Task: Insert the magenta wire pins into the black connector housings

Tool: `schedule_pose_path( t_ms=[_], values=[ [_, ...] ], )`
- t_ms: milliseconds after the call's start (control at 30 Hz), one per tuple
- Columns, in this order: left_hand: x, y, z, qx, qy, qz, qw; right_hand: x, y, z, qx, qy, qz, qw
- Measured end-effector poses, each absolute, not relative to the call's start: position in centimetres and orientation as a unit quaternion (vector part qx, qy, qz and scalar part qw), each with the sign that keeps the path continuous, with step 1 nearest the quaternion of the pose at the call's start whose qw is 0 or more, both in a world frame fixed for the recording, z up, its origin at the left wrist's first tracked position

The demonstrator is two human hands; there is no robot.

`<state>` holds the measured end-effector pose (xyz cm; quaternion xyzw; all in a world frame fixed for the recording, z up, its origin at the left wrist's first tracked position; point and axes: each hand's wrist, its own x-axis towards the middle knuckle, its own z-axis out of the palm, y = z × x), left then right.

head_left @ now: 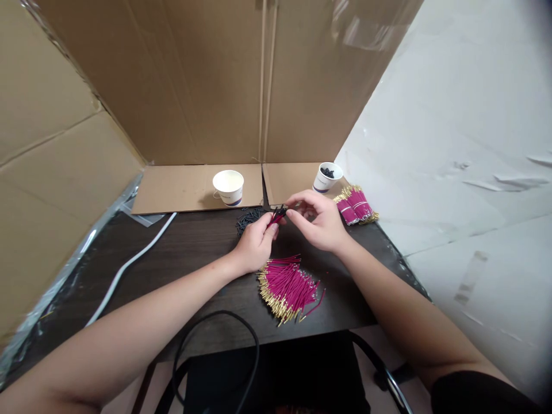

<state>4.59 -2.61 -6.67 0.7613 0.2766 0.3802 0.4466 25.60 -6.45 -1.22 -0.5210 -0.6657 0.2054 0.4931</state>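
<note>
My left hand (255, 244) is closed around a small bunch of magenta wires (276, 218) with black ends pointing up. My right hand (317, 221) reaches in from the right, its thumb and fingertips pinched at those black ends; what it grips is too small to make out. Just below the hands, a fanned pile of magenta wires with gold tips (291, 287) lies on the dark table (185, 247). Small black tubes (248, 218) are heaped behind my left hand.
A white paper cup (228, 187) stands at the back; another cup (326, 179) holding black pieces is at the right. Beside it lie banded magenta wire bundles (356, 205). A white cable (125, 267) crosses the left side, and a black cable (215, 313) loops at the front edge.
</note>
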Motion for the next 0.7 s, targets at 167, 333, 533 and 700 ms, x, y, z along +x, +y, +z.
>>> schedule_pose_path(
  t_ms=[167,333,533,700],
  values=[
    [4.58,-2.89,-6.41,0.799,0.276,0.412,0.34,25.53,-6.62,-0.98,-0.519,-0.672,0.197,0.491],
    [4.57,-2.86,-6.49,0.803,0.268,0.423,0.324,25.47,-6.64,-0.99,-0.513,-0.675,0.197,0.493],
    [4.62,-2.9,-6.4,0.806,0.271,0.423,0.313,25.62,-6.68,-1.03,-0.52,-0.671,0.207,0.486],
    [4.62,-2.98,-6.28,0.808,0.27,0.422,0.31,25.65,-6.63,-1.09,-0.523,-0.666,0.22,0.485]
  ],
)
